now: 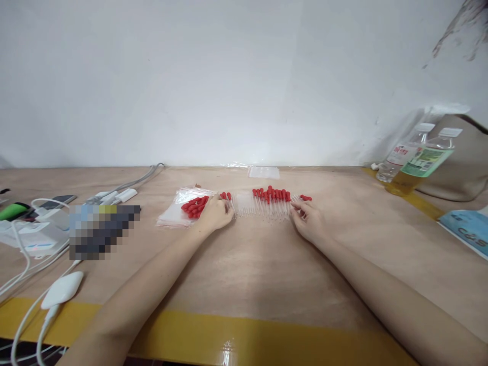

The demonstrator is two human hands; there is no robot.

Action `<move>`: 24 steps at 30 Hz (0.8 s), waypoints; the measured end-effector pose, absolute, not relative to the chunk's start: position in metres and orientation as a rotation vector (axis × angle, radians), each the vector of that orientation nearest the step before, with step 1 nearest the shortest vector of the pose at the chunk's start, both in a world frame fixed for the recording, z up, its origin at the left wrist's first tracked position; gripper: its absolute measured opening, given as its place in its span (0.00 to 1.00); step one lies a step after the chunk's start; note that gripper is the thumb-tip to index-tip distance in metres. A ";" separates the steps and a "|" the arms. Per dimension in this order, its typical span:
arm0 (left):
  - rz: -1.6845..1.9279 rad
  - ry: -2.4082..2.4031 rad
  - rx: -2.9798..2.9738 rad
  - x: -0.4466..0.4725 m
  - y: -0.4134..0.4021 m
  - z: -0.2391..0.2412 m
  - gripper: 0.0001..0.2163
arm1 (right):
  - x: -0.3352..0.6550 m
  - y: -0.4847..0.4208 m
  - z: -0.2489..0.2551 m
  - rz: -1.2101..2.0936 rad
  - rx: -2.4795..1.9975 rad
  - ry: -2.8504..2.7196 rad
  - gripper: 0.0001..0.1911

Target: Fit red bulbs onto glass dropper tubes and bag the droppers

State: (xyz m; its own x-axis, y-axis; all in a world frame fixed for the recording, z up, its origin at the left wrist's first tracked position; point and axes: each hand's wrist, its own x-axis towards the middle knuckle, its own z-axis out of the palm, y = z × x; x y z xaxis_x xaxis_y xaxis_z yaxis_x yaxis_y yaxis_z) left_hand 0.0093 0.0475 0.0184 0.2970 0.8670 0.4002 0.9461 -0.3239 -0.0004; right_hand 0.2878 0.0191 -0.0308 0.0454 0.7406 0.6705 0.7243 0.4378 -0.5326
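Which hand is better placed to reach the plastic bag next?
Probably left: the left hand lies beside the plastic bag, while the right hand is across the dropper row.

two bottles [421,162] far right, white chargers [34,236] and cables [142,178] left, blue packet [467,231] right.

The blue packet [467,227] is showing "C&S"; the bottle labels [426,161] are reading too small to make out.
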 end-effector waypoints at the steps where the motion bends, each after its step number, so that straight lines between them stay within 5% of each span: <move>1: -0.524 -1.654 -2.307 0.009 0.047 0.017 0.11 | 0.288 0.019 -0.030 0.017 -1.299 -1.679 0.14; 24: -0.220 -2.323 -2.029 0.029 0.089 0.033 0.18 | 0.335 0.042 -0.017 -0.070 -1.932 -1.419 0.15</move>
State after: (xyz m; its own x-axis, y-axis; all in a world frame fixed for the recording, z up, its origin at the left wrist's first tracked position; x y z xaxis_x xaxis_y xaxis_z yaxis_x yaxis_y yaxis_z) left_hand 0.0291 0.0887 0.0334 -0.1379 0.9818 0.1306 0.9889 0.1289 0.0744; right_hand 0.3352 0.0421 -0.0171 0.3909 0.8079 0.4411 0.8471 -0.1283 -0.5157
